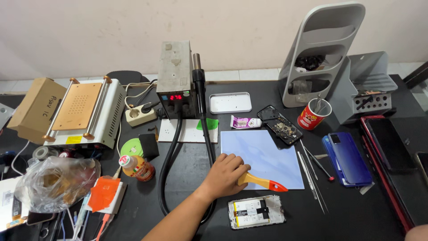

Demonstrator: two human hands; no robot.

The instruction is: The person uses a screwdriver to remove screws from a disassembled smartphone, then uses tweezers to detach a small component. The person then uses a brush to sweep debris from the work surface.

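My left hand (225,176) reaches in from the bottom centre and is closed around a brush (263,182) with a yellow wooden handle and a red tip that points right. The hand rests on the lower left corner of a light blue mat (263,156); the brush's bristles are hidden under the fingers. Just below the brush lies an opened phone (256,212), white-framed, with its battery showing. Only a sliver of skin, my right hand (419,233), shows at the bottom right corner, too little to read.
A hot-air station (176,80) with its black hose (167,174) stands behind the hand. A stripped phone frame (281,125), tweezers (312,174), a blue phone (347,158) and a red cup (312,116) lie right of the mat. A heating machine (84,111), an orange-labelled bottle (136,167) and a plastic bag (58,183) fill the left.
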